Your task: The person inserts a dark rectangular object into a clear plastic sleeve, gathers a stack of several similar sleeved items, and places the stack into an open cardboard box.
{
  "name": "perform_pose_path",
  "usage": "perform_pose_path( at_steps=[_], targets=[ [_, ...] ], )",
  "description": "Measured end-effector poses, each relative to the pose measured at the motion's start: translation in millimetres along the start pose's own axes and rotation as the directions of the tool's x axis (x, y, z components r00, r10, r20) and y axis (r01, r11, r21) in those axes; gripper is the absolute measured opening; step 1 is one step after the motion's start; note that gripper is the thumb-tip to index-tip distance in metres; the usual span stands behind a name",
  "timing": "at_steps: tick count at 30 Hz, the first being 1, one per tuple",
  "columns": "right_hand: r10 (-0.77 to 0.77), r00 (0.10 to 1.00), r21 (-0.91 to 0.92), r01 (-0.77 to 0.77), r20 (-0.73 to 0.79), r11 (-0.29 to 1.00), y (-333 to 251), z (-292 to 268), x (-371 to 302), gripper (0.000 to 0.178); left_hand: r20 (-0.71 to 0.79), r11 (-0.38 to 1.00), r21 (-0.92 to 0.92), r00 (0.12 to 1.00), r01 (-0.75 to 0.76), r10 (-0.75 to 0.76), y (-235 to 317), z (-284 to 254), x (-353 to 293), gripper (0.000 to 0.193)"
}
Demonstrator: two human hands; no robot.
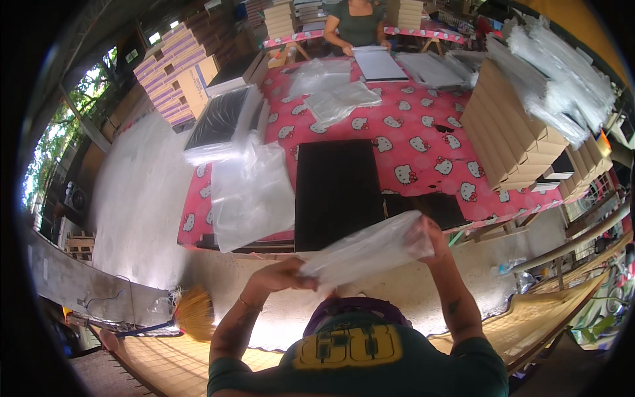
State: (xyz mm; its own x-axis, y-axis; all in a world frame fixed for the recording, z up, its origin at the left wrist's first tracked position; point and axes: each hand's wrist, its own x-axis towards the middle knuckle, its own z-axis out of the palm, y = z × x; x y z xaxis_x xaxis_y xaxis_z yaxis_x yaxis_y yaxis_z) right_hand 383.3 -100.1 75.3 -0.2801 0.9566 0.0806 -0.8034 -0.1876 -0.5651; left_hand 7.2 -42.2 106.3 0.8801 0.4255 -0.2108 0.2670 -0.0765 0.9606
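A clear plastic bag is stretched between my two hands, just off the near edge of the table. My left hand pinches one end of it. At the other end, my right hand grips the plastic, its fingers partly veiled by the film. Beyond the bag lies a flat black rectangular panel on the table. To its left is a loose pile of clear plastic bags. A dark flat piece lies right of the panel, near my right hand.
Plastic-wrapped black panels are stacked at the left of the pink patterned table. Brown cartons and wrapped bundles crowd the right. Across the table a person handles a white panel. A broom is at lower left.
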Motion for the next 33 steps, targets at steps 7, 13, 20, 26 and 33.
perform_pose_path(
  at_steps=[7,13,20,26,33],
  targets=[
    [0.233,0.972,-0.094,-0.234,-0.024,0.968,25.7,-10.9,-32.2,0.032,-0.386,0.666,-0.71,0.917,-0.227,-0.099,-31.1,-6.5,-19.7,0.035],
    [-0.245,0.827,-0.808,-0.355,-0.506,0.47,109.9,-32.8,-54.7,0.038,-0.866,0.94,-0.329,0.428,-0.095,-0.26,-100.7,74.7,14.5,0.022],
    [-0.441,0.764,-0.851,-0.261,-0.471,0.455,127.9,-53.9,-19.1,0.06,-0.899,0.988,-0.096,0.415,0.121,-0.138,-107.2,48.7,39.8,0.049],
    [-0.569,0.647,-0.825,-0.172,-0.507,0.539,115.6,-38.8,-20.0,0.042,-0.914,0.984,-0.115,0.403,-0.138,-0.05,-91.9,57.7,27.3,0.044],
    [-0.391,0.907,-0.589,0.232,-0.158,0.774,-2.0,46.9,-19.1,0.053,-0.753,0.604,-0.486,0.653,-0.632,0.077,11.7,0.5,-16.7,0.039]
  ],
)
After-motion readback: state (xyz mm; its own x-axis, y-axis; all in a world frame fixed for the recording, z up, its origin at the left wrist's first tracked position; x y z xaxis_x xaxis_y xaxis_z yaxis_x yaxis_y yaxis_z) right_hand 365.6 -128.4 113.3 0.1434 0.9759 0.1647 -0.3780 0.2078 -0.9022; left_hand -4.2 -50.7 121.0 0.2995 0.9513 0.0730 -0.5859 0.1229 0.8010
